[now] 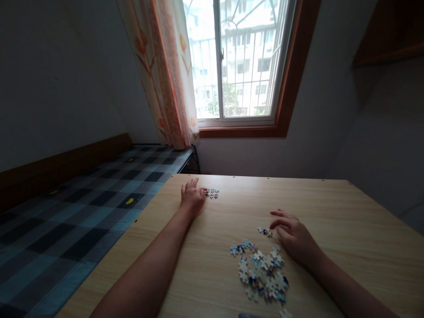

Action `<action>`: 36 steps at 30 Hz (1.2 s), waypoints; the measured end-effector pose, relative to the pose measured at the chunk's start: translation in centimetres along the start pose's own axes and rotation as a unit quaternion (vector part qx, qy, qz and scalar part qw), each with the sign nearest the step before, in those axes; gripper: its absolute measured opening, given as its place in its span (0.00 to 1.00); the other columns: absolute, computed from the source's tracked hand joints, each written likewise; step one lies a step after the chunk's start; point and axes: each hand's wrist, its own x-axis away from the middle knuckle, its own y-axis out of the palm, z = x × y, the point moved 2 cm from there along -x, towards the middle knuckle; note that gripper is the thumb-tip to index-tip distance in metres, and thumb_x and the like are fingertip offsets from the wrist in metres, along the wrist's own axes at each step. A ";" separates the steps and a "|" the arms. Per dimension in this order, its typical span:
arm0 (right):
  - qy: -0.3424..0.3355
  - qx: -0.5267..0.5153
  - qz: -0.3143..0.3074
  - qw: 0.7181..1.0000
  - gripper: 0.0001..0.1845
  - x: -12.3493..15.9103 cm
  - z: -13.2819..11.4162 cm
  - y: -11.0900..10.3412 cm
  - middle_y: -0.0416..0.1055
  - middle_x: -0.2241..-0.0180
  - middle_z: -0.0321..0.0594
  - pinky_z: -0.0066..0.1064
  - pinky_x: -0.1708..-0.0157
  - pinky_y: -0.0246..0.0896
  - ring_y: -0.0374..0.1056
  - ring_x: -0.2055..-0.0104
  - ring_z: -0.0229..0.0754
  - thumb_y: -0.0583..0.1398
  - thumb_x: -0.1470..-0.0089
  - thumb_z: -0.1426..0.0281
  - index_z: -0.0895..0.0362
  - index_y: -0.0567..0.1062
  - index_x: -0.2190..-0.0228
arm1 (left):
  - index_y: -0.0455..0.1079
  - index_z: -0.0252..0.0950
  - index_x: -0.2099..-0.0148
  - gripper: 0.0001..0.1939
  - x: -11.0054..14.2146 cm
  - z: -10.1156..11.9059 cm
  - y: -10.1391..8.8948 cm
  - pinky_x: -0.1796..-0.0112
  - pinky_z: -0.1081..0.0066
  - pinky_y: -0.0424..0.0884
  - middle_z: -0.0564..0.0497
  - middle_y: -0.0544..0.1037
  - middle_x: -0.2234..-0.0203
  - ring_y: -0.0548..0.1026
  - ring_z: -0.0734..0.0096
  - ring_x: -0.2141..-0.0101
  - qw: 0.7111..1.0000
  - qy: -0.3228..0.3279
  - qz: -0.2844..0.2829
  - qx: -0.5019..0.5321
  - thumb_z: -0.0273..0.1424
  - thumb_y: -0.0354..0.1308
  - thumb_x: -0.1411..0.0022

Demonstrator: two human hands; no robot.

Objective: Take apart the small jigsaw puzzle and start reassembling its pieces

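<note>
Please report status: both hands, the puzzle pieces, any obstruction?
Left hand beside small piece group, contact unclear. Right hand by loose pieces. Main pile nearer the camera. No obstruction seen.

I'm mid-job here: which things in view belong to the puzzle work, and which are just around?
In the job:
left hand, at the small rows
right hand, by a few loose pieces
pile of pieces
table, the work surface

Just around:
bed
curtain
window
dark item, bottom edge; too cut off to identify
</note>
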 end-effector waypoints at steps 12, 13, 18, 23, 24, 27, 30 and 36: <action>-0.009 0.002 0.003 1.000 0.14 -0.1 0.0 0.0 0.74 0.50 0.44 0.49 0.39 0.53 0.61 0.39 0.53 0.53 0.54 0.70 0.53 0.79 0.76 | 0.79 0.49 0.52 0.22 0.1 0.3 0.2 0.36 0.50 0.48 0.54 0.61 0.34 0.54 0.56 0.34 1.000 0.012 -0.021 0.016 0.35 0.44 0.35; -0.009 0.003 0.004 1.000 0.14 -0.1 0.0 0.0 0.75 0.50 0.44 0.49 0.39 0.53 0.61 0.39 0.53 0.53 0.54 0.71 0.53 0.79 0.76 | 0.79 0.49 0.52 0.22 0.1 0.3 0.2 0.36 0.50 0.48 0.54 0.61 0.34 0.54 0.56 0.35 1.000 0.011 -0.021 0.017 0.35 0.44 0.35; -0.007 0.004 0.001 1.000 0.14 0.0 0.3 0.1 0.74 0.50 0.43 0.48 0.38 0.52 0.61 0.39 0.52 0.53 0.54 0.71 0.53 0.79 0.76 | 0.80 0.45 0.53 0.22 -0.2 -0.7 -0.5 0.37 0.52 0.49 0.51 0.64 0.36 0.58 0.56 0.37 0.998 -0.038 0.038 0.011 0.32 0.43 0.35; -0.002 0.002 -0.001 1.000 0.13 0.0 0.3 0.1 0.74 0.50 0.43 0.48 0.38 0.52 0.60 0.39 0.52 0.54 0.54 0.71 0.53 0.79 0.76 | 0.81 0.42 0.55 0.23 -0.4 -2.1 -0.9 0.39 0.50 0.52 0.47 0.68 0.39 0.61 0.54 0.39 0.992 -0.104 0.064 0.022 0.31 0.42 0.35; -0.001 0.001 0.000 1.000 0.13 0.0 0.3 0.1 0.74 0.50 0.43 0.48 0.38 0.52 0.60 0.39 0.52 0.54 0.54 0.71 0.53 0.79 0.77 | 0.81 0.42 0.56 0.23 -0.4 -2.1 -0.8 0.39 0.50 0.51 0.47 0.68 0.39 0.61 0.54 0.39 0.993 -0.099 0.055 0.026 0.32 0.42 0.35; -0.005 0.001 0.003 1.000 0.13 0.0 0.3 0.1 0.74 0.50 0.44 0.49 0.38 0.52 0.60 0.39 0.52 0.54 0.54 0.71 0.53 0.79 0.76 | 0.80 0.43 0.55 0.23 -0.4 -1.6 -0.4 0.38 0.51 0.50 0.48 0.66 0.37 0.59 0.55 0.38 0.997 -0.073 0.028 0.027 0.32 0.42 0.35; -0.011 0.003 0.005 1.000 0.14 -0.1 0.3 0.1 0.74 0.50 0.44 0.49 0.38 0.52 0.60 0.39 0.53 0.53 0.54 0.71 0.53 0.79 0.76 | 0.81 0.44 0.56 0.22 -0.4 -1.3 -0.1 0.38 0.50 0.49 0.49 0.65 0.36 0.58 0.54 0.37 0.998 -0.064 0.009 0.015 0.33 0.43 0.35; -0.011 0.001 0.004 1.000 0.14 0.0 0.3 0.1 0.74 0.50 0.45 0.50 0.38 0.51 0.60 0.39 0.53 0.54 0.54 0.71 0.53 0.80 0.76 | 0.80 0.45 0.55 0.22 -0.3 -1.1 0.0 0.39 0.46 0.49 0.49 0.62 0.35 0.57 0.52 0.37 0.999 -0.050 -0.015 0.003 0.35 0.43 0.34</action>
